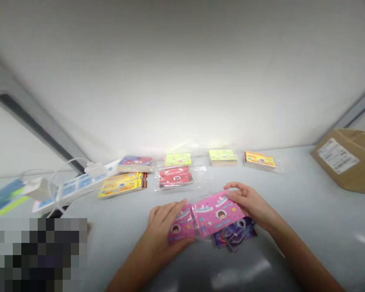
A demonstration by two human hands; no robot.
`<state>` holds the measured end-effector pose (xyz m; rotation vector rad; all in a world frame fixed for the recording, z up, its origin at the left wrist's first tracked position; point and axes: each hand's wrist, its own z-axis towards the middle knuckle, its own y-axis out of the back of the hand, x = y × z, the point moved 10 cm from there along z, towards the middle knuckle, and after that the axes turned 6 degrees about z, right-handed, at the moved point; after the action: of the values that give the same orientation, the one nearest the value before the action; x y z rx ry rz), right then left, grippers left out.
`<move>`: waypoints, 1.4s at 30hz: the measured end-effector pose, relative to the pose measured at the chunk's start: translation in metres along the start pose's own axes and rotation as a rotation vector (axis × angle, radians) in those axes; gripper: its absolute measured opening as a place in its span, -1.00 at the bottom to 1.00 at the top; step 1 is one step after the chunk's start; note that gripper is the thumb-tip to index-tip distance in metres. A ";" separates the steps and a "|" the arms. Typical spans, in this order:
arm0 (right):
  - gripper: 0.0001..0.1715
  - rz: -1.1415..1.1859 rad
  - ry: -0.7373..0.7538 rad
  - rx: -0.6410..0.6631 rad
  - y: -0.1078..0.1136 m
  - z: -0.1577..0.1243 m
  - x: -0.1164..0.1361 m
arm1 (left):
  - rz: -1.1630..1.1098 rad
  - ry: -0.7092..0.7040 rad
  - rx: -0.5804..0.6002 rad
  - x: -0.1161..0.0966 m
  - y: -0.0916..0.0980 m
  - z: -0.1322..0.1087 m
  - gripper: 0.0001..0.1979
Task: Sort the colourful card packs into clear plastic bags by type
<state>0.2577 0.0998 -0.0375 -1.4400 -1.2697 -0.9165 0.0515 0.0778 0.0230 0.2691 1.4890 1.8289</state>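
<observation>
Centre of frame: pink printed cards (217, 214) in clear film. Your left hand (161, 227) lies open and flat across their left end; your right hand (251, 202) curls round the right end, gripping. Keep pressure even; a purple packet (235, 234) sits just beneath.

Head-worn view, facing forward and down, close above the left hand (162, 227), right hand (249, 202)

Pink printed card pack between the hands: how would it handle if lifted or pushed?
The pink printed card pack looks thin, so probably flexible. Its glossy plastic wrap would likely slide easily. It lies partly on a dark blue packet, so a push might make it slip.
</observation>
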 end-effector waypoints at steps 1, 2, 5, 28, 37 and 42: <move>-0.52 0.009 0.005 0.015 -0.004 0.000 0.000 | -0.005 -0.004 0.008 0.000 -0.001 0.000 -0.33; -0.54 0.022 0.008 0.031 -0.009 -0.001 0.000 | -0.009 -0.012 0.014 -0.001 -0.001 0.000 -0.33; -0.58 0.007 -0.004 0.135 -0.027 -0.004 0.000 | -0.002 -0.013 0.036 0.000 -0.003 0.000 -0.32; -0.59 -0.285 0.052 0.092 -0.003 -0.003 0.011 | 0.090 0.095 0.237 0.020 -0.017 -0.004 0.02; -0.54 -0.107 -0.078 0.406 -0.046 -0.019 -0.001 | 0.152 0.106 0.291 0.028 -0.027 -0.007 -0.20; -0.48 -0.163 -0.124 0.416 -0.045 -0.019 -0.010 | 0.119 0.064 0.255 0.017 -0.018 -0.004 -0.28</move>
<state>0.2125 0.0784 -0.0346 -1.0893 -1.5811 -0.6243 0.0451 0.0866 0.0003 0.4347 1.7867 1.7520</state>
